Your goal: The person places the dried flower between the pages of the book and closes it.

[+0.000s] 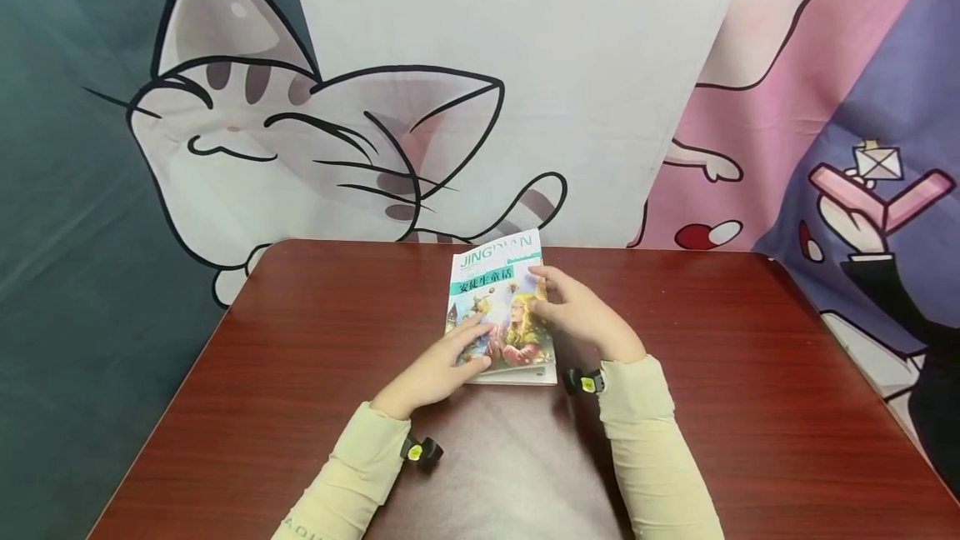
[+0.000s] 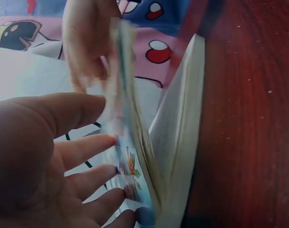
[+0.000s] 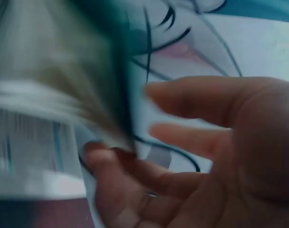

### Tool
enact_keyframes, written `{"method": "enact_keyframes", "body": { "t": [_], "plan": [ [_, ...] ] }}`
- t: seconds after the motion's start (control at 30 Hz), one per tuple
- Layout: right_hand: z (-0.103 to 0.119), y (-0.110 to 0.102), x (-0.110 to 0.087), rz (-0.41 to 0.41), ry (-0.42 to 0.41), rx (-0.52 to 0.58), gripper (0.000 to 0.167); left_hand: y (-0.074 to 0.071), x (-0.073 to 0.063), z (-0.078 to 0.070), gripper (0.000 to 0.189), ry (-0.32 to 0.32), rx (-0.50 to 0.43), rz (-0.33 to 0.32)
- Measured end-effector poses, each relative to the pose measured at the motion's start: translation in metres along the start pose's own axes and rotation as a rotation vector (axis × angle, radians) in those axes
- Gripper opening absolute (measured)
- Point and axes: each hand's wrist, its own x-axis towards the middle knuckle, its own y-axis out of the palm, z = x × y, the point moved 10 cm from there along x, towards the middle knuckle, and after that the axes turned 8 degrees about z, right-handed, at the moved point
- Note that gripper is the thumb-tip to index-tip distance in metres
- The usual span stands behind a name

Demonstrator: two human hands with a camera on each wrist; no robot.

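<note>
A paperback storybook (image 1: 517,336) with a colourful illustrated cover and a teal title band lies near the table's far edge. My left hand (image 1: 442,361) lies across the lower left of the cover, fingers extended. At the book's right edge my right hand (image 1: 585,315) has its fingertips over the cover. In the left wrist view, the front cover and some pages (image 2: 139,161) stand lifted from the thicker block (image 2: 194,85) below, making a wedge. Loosely bent fingers of my right hand (image 3: 201,161) are at a blurred cover corner in the right wrist view, with the thumb apart.
The book sits on a reddish-brown wooden table (image 1: 315,307). Behind the table's far edge hangs a cloth backdrop (image 1: 600,90) with cartoon cats. Small black cameras (image 1: 429,452) are strapped to both wrists, over or beside pale yellow-green sleeves (image 1: 360,461).
</note>
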Motion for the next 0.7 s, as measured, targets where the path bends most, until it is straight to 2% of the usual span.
{"method": "enact_keyframes", "body": {
  "t": [0.17, 0.3, 0.53, 0.7],
  "plan": [
    [-0.02, 0.011, 0.008, 0.073, 0.051, -0.209, 0.062, 0.015, 0.001, 0.002, 0.059, -0.023, 0.067, 0.089],
    [-0.031, 0.023, 0.015, 0.091, 0.115, -0.345, 0.058, 0.024, 0.003, 0.002, 0.062, -0.048, 0.156, 0.118],
    [-0.043, 0.028, 0.021, 0.042, 0.206, -0.342, 0.058, 0.028, 0.006, 0.002, 0.065, -0.118, 0.241, 0.146],
    [-0.048, 0.03, 0.023, 0.051, 0.217, -0.325, 0.057, 0.023, 0.007, -0.003, 0.06, -0.098, 0.311, 0.148]
  ]
}}
